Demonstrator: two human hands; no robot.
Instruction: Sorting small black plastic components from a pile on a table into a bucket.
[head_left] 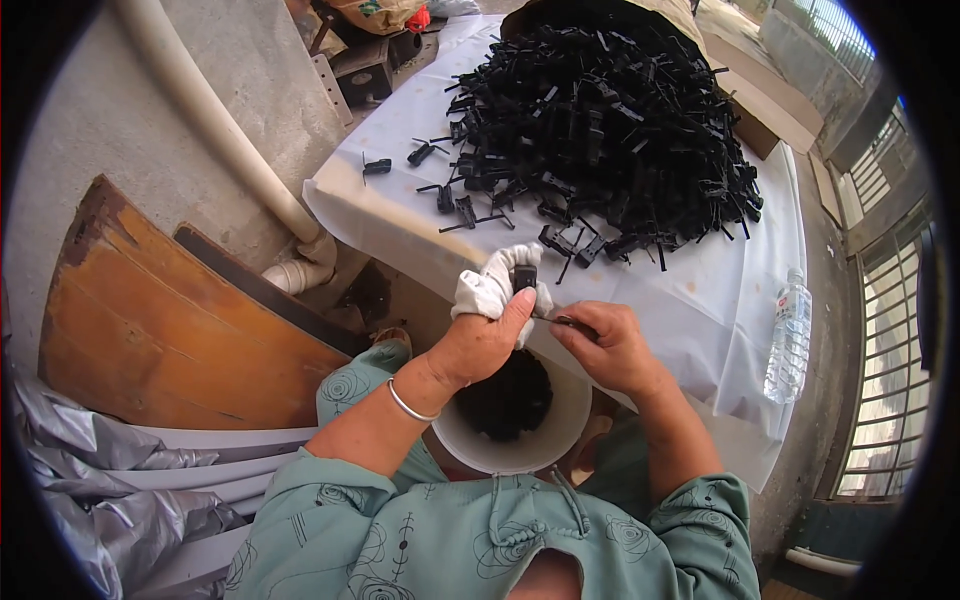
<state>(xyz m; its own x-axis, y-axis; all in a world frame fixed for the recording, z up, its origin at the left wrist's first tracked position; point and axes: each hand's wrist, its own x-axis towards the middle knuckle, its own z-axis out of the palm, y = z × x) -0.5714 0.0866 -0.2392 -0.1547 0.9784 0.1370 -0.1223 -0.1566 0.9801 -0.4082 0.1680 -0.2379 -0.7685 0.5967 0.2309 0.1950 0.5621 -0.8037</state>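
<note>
My left hand [490, 300], its fingers covered by a white cloth glove, is closed around a small black plastic part [525, 276], with the bare thumb pressed on it. Just to the right, my right hand [615, 350] is bare and pinches a small dark tool [575, 323] with a thin tip pointing at the left hand. Most of that tool is hidden by the fingers. Both hands are over the near edge of the table, above a white bucket [575, 430] holding black pieces [510, 395]. A large heap of black plastic parts [610, 140] with thin arms lies beyond them.
White sheeting covers the table [370, 205]; several loose black parts [425, 152] lie left of the heap. A plastic bottle [790, 335] is at the right edge. Leftward are a brown wooden board [170, 310], a wall pipe [220, 110] and silver sheeting [110, 500].
</note>
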